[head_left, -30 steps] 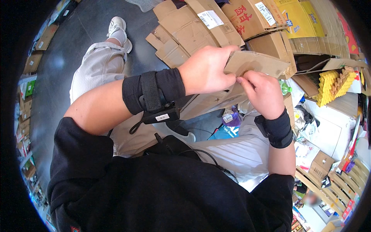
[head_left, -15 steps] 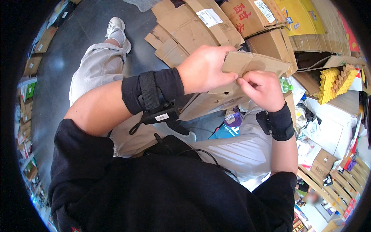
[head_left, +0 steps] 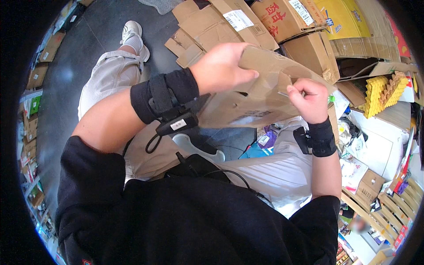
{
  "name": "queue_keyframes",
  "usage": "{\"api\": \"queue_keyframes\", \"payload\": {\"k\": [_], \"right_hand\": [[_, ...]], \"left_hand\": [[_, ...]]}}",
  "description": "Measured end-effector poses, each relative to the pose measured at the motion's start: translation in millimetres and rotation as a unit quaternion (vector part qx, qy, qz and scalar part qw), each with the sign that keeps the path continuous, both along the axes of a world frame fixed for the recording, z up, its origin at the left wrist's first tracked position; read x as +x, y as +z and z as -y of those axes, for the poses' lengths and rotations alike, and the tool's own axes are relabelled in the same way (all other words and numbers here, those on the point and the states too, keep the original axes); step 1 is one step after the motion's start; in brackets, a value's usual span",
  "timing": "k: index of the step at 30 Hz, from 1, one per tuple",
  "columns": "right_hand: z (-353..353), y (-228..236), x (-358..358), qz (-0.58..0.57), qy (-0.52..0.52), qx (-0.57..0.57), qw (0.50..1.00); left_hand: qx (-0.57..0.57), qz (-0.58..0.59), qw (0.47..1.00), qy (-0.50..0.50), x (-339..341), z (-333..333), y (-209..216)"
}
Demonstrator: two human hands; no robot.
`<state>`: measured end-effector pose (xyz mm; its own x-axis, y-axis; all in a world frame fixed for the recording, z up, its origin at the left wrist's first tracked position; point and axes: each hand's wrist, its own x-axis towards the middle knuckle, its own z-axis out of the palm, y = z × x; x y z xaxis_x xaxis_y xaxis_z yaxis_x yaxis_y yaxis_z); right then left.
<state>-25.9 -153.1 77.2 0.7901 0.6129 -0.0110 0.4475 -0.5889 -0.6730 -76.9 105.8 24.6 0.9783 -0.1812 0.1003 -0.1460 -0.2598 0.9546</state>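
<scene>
Across my lap a brown cardboard box [head_left: 269, 95] is tilted up in front of me, with dark print low on its near face. My left hand [head_left: 223, 68] grips its upper left edge, thumb on the near side and the other fingers hidden behind. My right hand [head_left: 310, 100] is curled closed at the right of that panel. Between its thumb and fingers is a small folded cardboard flap [head_left: 285, 82], lifted from the panel. Black wrist straps are on both my wrists.
Flattened cardboard [head_left: 212, 28] and printed boxes [head_left: 282, 17] are piled ahead. A yellow box [head_left: 344, 20] and yellow corrugated padding [head_left: 375, 97] stand to the right. Purple and blue bags [head_left: 263, 141] lie beneath the box. Shelves with cartons [head_left: 37, 73] run along the left.
My left hand has shifted left and slightly up, and my right hand a little right, so they are farther apart. The cardboard panel faces me more, and its flap stands away from it.
</scene>
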Motion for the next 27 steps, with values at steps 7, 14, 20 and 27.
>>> {"api": "queue_keyframes", "payload": {"k": [7, 14, 20, 27], "right_hand": [[-1, -2, 2, -0.036, -0.035, 0.042, 0.998], [10, -11, 6, -0.15, -0.017, 0.092, 0.984], [3, -13, 3, -0.192, -0.052, 0.176, 0.964], [-30, -3, -23, 0.046, -0.089, 0.018, 0.995]], "left_hand": [[-0.031, -0.059, 0.998, -0.005, 4, -10, 5], [-0.025, -0.039, 0.999, 0.001, 7, -7, 2], [-0.031, -0.042, 0.998, 0.026, 5, -6, 0], [0.039, -0.044, 0.997, 0.04, 5, 5, 7]]}}
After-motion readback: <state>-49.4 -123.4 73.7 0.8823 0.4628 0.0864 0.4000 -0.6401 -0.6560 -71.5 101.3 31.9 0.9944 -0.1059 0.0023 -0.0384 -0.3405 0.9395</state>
